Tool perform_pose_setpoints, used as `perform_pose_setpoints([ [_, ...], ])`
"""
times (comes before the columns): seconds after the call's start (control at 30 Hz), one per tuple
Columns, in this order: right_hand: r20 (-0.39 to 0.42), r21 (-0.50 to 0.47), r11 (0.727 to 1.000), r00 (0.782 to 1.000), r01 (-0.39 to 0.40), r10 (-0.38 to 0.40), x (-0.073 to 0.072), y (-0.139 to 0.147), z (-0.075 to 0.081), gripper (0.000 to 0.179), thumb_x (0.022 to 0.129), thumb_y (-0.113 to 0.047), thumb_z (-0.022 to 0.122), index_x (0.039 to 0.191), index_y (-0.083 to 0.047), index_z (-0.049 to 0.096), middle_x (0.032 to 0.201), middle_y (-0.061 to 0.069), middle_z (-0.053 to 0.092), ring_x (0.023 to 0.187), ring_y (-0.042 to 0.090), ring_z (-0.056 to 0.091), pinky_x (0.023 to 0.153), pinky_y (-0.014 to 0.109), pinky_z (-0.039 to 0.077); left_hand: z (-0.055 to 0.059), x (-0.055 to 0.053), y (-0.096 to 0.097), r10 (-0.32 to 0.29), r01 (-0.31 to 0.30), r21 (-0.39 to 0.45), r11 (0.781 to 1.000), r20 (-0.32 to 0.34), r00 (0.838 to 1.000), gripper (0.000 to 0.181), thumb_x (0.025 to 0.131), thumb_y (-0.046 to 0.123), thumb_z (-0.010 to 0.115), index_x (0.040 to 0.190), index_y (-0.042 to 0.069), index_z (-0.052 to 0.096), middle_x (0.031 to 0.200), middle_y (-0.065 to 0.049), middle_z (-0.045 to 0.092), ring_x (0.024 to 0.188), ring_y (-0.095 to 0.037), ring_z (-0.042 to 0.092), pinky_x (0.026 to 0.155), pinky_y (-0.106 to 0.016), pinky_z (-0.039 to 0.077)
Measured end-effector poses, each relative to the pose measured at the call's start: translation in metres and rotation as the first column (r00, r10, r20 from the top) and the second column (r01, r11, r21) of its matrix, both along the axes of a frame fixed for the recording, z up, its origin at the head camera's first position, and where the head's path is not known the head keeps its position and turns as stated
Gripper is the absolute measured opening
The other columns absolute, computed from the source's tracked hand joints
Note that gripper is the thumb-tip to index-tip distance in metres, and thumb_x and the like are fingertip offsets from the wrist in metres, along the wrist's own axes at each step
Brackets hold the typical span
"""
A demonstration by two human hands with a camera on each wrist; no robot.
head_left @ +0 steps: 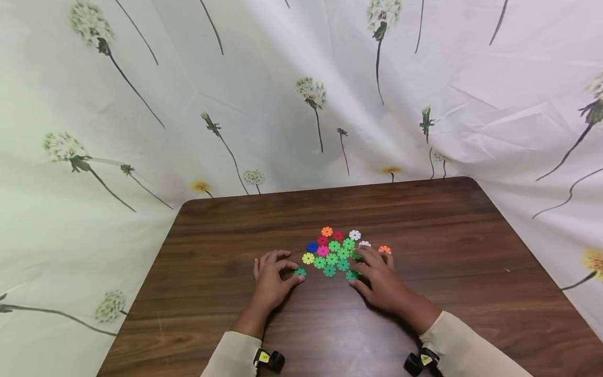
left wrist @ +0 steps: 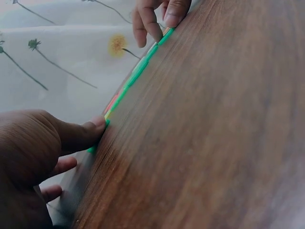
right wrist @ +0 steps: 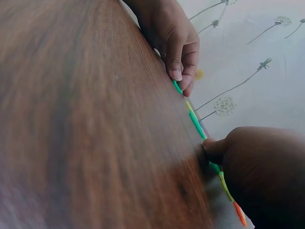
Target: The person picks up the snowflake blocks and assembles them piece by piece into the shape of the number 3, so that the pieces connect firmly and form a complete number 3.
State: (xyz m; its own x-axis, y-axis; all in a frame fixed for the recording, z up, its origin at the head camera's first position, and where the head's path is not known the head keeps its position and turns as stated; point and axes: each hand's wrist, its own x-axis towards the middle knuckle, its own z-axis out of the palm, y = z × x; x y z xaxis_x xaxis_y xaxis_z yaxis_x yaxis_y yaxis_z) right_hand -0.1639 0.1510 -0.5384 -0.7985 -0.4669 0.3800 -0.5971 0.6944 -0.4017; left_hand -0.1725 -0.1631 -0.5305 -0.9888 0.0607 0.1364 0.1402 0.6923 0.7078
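Several flat, notched plastic discs lie close together on the table, among them a light green disc (head_left: 332,259), a blue disc (head_left: 312,247), a pink disc (head_left: 322,251) and a yellow disc (head_left: 308,258). At the group's left side, my left hand (head_left: 273,277) pinches a dark green disc (head_left: 299,272) between thumb and forefinger, low over the wood. On the opposite side my right hand (head_left: 381,277) has its thumb and forefinger at the edges of another dark green disc (head_left: 351,275). Its other fingers spread over neighbouring discs and partly hide them.
A brown wooden table (head_left: 212,303) carries everything. Behind it hangs a pale cloth (head_left: 264,104) printed with dandelions. An orange disc (head_left: 384,250) sits just beyond the right hand's fingers, and a white disc (head_left: 355,235) lies at the back of the group.
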Motion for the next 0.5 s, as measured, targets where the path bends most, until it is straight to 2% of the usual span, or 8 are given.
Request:
perform_pose_setpoints([
  [0.13, 0.041, -0.020, 1.000, 0.999, 0.024, -0.023, -0.0002, -0.0011, 0.0010, 0.026, 0.098, -0.025, 0.084, 0.120, -0.012, 0.078, 0.155, 0.016, 0.059, 0.152, 0.043, 0.045, 0.112, 0.072, 0.029, 0.0002, -0.0018, 0.0008, -0.004, 0.004, 0.011, 1.000, 0.004, 1.000, 0.013, 0.091, 0.020, 0.091, 0.100, 0.013, 0.083, 0.148, -0.010, 0.065, 0.156, -0.043, 0.037, 0.130, -0.076, -0.003],
  [0.3, 0.110, -0.059, 0.998, 0.994, 0.036, -0.029, 0.0026, -0.0065, 0.0011, 0.020, 0.099, -0.020, 0.082, 0.116, -0.012, 0.075, 0.153, 0.015, 0.059, 0.152, 0.043, 0.042, 0.110, 0.072, 0.027, 0.0011, 0.0001, -0.0007, -0.010, 0.009, 0.025, 1.000, 0.038, 0.999, 0.013, 0.091, 0.018, 0.091, 0.099, 0.011, 0.082, 0.149, -0.010, 0.064, 0.158, -0.043, 0.034, 0.132, -0.073, -0.004],
  [0.5, 0.089, -0.111, 0.993, 0.995, 0.048, -0.038, 0.0041, -0.0087, -0.0004, 0.022, 0.093, -0.016, 0.086, 0.108, -0.014, 0.070, 0.148, 0.016, 0.061, 0.149, 0.043, 0.042, 0.108, 0.071, 0.026, 0.0017, 0.0017, 0.0000, -0.013, 0.011, 0.045, 0.999, 0.042, 0.999, 0.015, 0.090, 0.016, 0.092, 0.098, 0.011, 0.080, 0.148, -0.011, 0.065, 0.157, -0.044, 0.035, 0.132, -0.073, -0.004],
])
